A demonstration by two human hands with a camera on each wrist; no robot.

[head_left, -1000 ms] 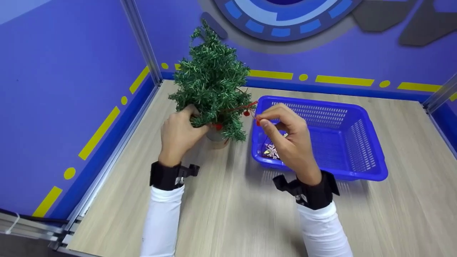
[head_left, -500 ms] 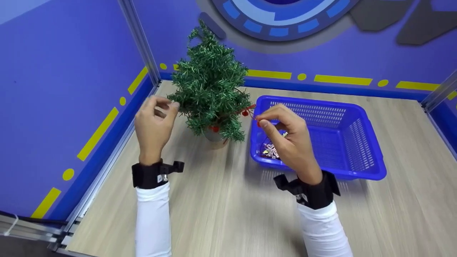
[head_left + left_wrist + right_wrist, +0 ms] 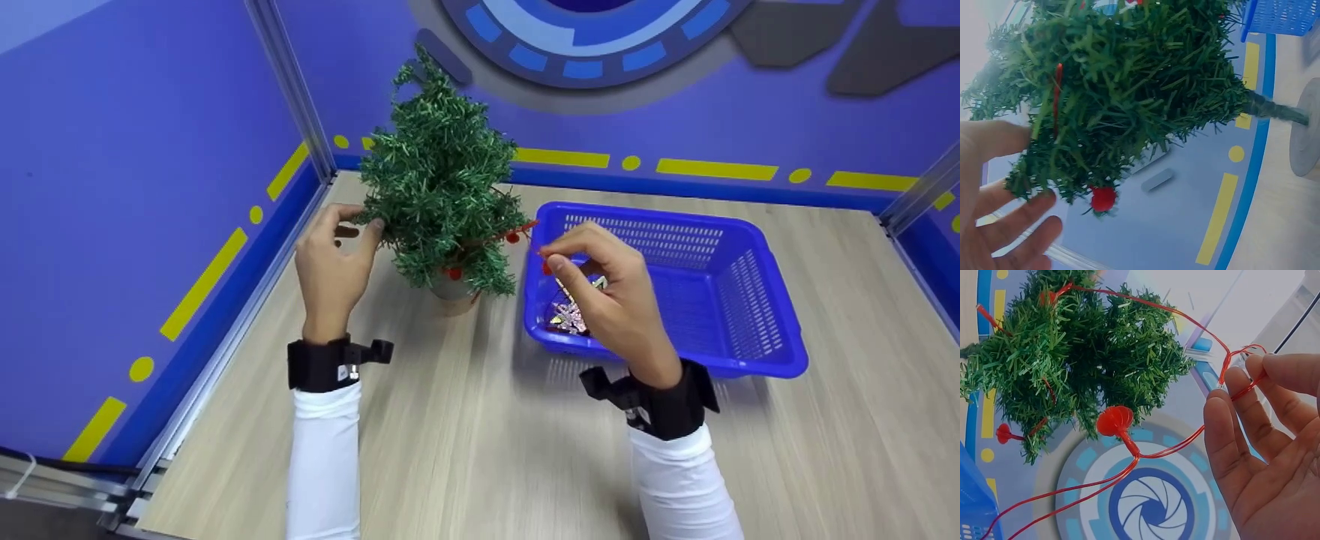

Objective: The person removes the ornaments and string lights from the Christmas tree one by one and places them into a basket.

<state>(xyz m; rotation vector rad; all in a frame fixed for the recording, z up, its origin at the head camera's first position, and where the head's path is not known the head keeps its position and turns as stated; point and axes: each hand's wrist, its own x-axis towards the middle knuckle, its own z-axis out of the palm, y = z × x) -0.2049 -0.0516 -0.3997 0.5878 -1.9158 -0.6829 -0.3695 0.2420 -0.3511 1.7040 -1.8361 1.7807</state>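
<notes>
Two bare hands work over a pale, wood-grained desk [image 3: 465, 465], which is set between blue-violet wall panels [image 3: 150, 150] printed with yellow dashes and dots [image 3: 717, 169] and joined at the corner by a grooved metal post [image 3: 292, 82]. A large round emblem [image 3: 1154, 509] with pale, blade-like segments shows on the far panel.

At the rear of the desk, left of centre, an artificial Christmas tree [image 3: 442, 172] stands upright on its grey, disc-shaped base [image 3: 1304, 129], its branches bushy with narrow, bristling green needles. The left hand [image 3: 335, 262] is at the tree's left side, its grip closed loosely on the tip of a lower branch, thumb on one side and fingers on the other. The right hand [image 3: 611, 300] has its grip clamped on a red garland [image 3: 1130, 444], the thin, smooth double cord pinched between thumb and finger. The garland runs into the tree's lower right branches, and a ribbed, rounded red ornament [image 3: 1114, 421] hangs on its short stem; a red pompom-like ball [image 3: 1103, 199] shows at the needles' edge.

Beneath and beyond the right hand sits a blue plastic basket [image 3: 660, 217], rectangular with slotted walls, holding a glittery, pointed snowflake ornament [image 3: 570, 319]. Black straps [image 3: 319, 366] circle both wrists above smooth white sleeves [image 3: 322, 457].
</notes>
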